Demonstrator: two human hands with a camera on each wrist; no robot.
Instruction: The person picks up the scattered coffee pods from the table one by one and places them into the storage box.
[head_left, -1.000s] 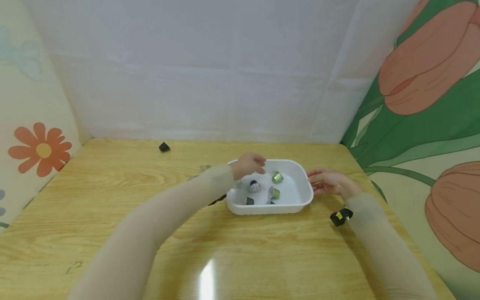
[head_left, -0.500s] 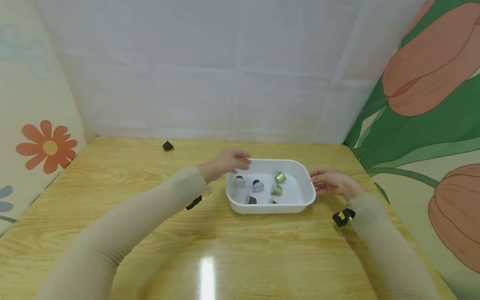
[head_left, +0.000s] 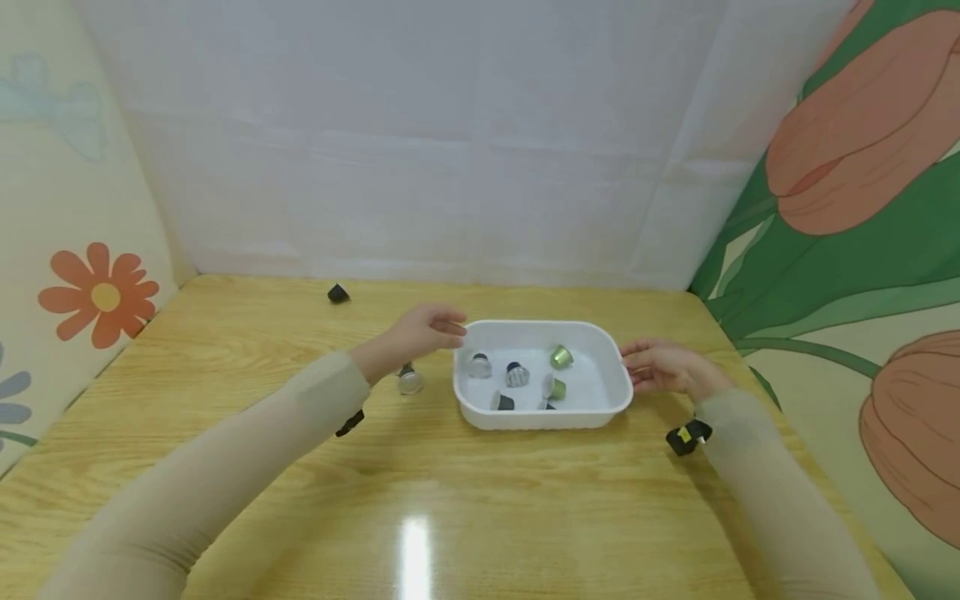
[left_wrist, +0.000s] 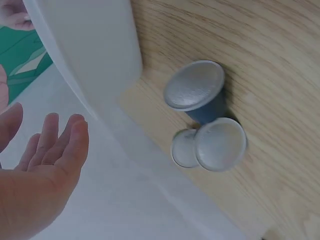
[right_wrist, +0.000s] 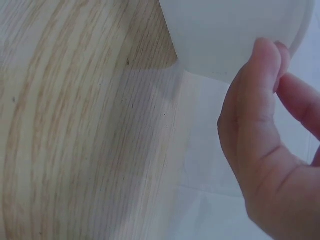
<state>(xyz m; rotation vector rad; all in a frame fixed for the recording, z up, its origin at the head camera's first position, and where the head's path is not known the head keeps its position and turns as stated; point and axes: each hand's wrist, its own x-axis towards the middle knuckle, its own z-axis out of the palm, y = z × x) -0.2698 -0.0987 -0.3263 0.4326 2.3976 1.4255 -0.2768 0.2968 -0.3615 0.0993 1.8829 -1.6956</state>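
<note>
Several coffee capsules lie in a white plastic tray (head_left: 542, 422), among them a green capsule (head_left: 561, 357) and a striped grey capsule (head_left: 517, 375). My left hand (head_left: 416, 335) hovers beside the tray's left rim with nothing in it, fingers extended. Under that hand a coffee capsule (head_left: 409, 382) stands out on the table. The left wrist view shows a cluster there: a dark blue capsule (left_wrist: 205, 107), a silver-lidded capsule (left_wrist: 220, 145) and a smaller-looking lid (left_wrist: 184, 148). My right hand (head_left: 669, 367) rests its relaxed fingertips against the tray's right wall.
A small black object (head_left: 338, 293) lies toward the back left of the wooden table (head_left: 480, 508). Behind the table hangs a white cloth (head_left: 420, 167). Painted panels with flowers border both sides.
My left hand has withdrawn leftward from above the tray to just outside its left rim, uncovering capsules inside. The right hand stays at the tray's right side.
</note>
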